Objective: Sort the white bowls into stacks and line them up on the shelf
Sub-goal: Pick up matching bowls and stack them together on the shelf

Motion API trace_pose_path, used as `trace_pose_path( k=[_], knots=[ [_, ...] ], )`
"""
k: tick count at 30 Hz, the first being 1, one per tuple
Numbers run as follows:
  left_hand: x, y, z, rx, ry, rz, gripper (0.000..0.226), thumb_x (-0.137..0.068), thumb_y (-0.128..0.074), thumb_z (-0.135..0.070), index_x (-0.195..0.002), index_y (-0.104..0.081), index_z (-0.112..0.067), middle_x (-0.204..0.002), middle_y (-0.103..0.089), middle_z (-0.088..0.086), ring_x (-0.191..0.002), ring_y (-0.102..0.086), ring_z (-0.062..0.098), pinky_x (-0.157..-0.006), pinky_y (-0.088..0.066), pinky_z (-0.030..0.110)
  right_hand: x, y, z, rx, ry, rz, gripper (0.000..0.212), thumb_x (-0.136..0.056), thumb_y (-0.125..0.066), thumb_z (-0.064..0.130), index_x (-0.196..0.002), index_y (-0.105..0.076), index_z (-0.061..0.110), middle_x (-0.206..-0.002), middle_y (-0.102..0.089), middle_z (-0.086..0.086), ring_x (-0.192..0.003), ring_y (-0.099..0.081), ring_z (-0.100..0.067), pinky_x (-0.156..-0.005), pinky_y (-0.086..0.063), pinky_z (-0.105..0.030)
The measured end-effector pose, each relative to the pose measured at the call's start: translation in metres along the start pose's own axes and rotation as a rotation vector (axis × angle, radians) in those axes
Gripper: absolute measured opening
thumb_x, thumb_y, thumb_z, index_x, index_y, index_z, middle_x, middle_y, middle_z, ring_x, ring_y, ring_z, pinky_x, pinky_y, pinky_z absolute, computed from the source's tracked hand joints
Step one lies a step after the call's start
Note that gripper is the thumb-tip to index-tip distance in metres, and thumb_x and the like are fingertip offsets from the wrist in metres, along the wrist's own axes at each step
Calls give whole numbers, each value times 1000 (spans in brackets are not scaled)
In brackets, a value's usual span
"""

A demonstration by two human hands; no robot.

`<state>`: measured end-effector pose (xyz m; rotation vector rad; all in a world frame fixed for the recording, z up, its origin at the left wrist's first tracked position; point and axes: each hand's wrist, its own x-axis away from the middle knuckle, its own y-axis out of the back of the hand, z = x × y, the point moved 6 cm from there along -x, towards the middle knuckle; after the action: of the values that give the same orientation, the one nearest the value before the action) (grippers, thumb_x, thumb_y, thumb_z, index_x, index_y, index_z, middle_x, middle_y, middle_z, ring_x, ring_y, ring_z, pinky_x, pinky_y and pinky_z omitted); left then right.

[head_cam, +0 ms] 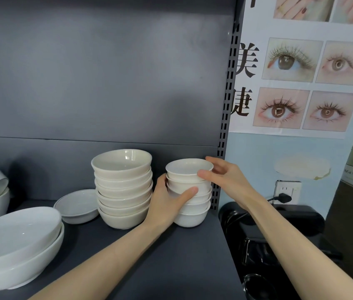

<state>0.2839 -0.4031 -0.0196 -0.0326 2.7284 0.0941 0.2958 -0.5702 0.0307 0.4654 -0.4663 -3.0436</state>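
Head | left hand [167, 205], right hand [230, 180] grip small bowl stack [195, 216] | taller stack [123, 191] just beside

I count six cream bowls [123, 191] in one stack, about five small white bowls [195, 217] in another, one shallow dish [77, 204], two wide bowls [20, 234].

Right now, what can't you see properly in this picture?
Head view only:
- Small bowl stack: left side hidden by the left hand gripping it, so its count is unsure.
- Right hand: fingertips hidden behind the stack's top rim.
- Big bowls: cut off by the left edge.
- Black machine: too dark, crossed by the right arm.
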Motion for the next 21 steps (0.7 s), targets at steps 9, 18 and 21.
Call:
trace_pose_path(
  k=[9,18,21],
  knots=[
    [1,2,-1,-11,-36,-16,66,-70,-83,-25,-124,-46,-32,-117,-59,-22,-101,-54,-19,-81,-43,2,0,1,-5,-66,0,-65,66,-80,-75,23,-139,-47,11,-130,-62,-2,-113,-60,-10,-81,-47,-13],
    [-1,5,-1,-49,-20,-6,68,-71,-83,-31,-128,-47,-31,-122,-60,-19,-106,-55,-12,-92,-45,15,3,-2,-10,-119,-14,-63,64,-82,-73,23,-139,-47,13,-130,-61,-1,-115,-59,-9,-81,-49,-13],
    [-1,3,-2,-83,-9,26,71,-72,-82,-36,-132,-47,-29,-122,-61,-18,-111,-56,-6,-98,-45,23,4,-2,-8,-80,-18,-33,66,-83,-72,26,-142,-44,13,-134,-58,-1,-119,-55,-11,-93,-44,-20]
  ],
)
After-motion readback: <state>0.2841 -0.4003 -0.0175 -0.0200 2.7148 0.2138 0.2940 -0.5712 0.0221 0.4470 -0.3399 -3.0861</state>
